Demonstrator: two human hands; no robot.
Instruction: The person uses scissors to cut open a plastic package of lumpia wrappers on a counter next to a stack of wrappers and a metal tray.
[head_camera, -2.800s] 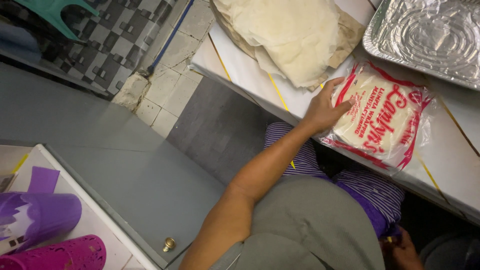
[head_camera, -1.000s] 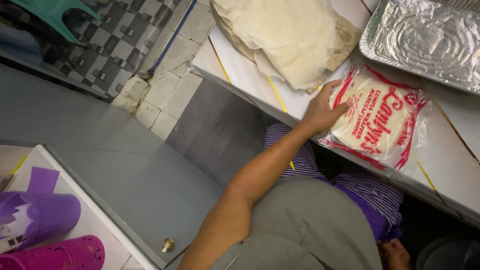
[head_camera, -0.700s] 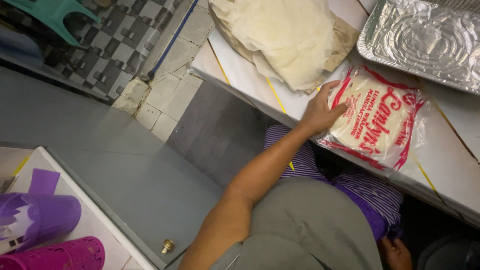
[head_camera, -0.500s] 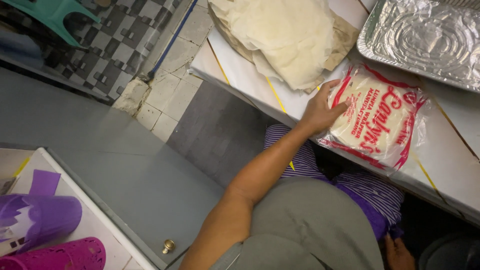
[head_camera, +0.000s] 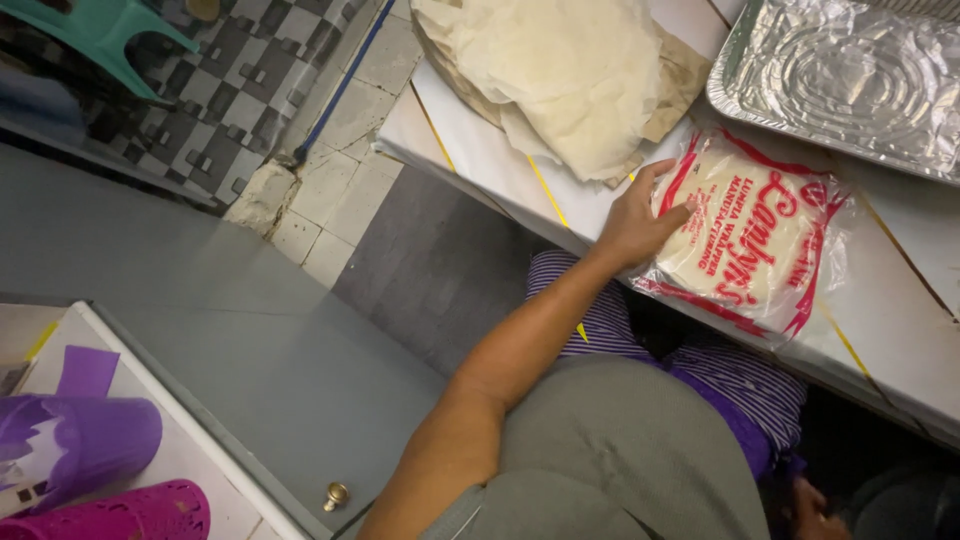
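Note:
My left hand (head_camera: 640, 215) reaches across to a clear plastic packet with red print that holds round pale wrappers (head_camera: 750, 235), lying on the white table (head_camera: 480, 150). The fingers lie over the packet's left edge and the thumb sits along its top side, gripping it. Just beyond the hand is a pile of pale thin sheets on brown paper (head_camera: 560, 75). My right hand (head_camera: 812, 505) shows only partly at the bottom right, low beside my lap, too dark to read.
A foil tray (head_camera: 850, 70) lies at the table's far right. A second white surface at the lower left carries a purple basket (head_camera: 70, 450) and a pink basket (head_camera: 120, 512). A green plastic chair (head_camera: 90, 25) stands on the checkered floor.
Only the view shifts slightly; my left hand stays on the packet's edge and the packet has not moved.

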